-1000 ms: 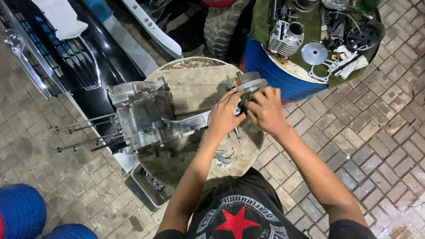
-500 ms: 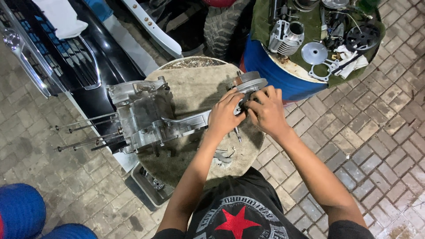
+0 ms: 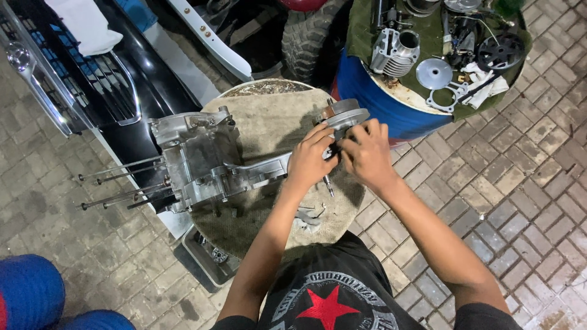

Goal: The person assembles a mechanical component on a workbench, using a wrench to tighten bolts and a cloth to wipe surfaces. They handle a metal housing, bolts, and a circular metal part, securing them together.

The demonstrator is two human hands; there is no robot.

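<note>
A bare grey cast-metal engine casing (image 3: 202, 162) with long studs lies on the round cloth-covered drum worktop (image 3: 269, 122). At the casing's far right end, the left hand (image 3: 310, 160) and right hand (image 3: 367, 153) both close their grip on a round grey metal pulley part (image 3: 345, 115). Beyond that end stands a blue drum (image 3: 373, 104) carrying a finned silver cylinder (image 3: 396, 52).

Silver engine case (image 3: 202, 162); tan cloth (image 3: 269, 125); blue drum (image 3: 373, 98); grey brick paving (image 3: 520, 183).
</note>
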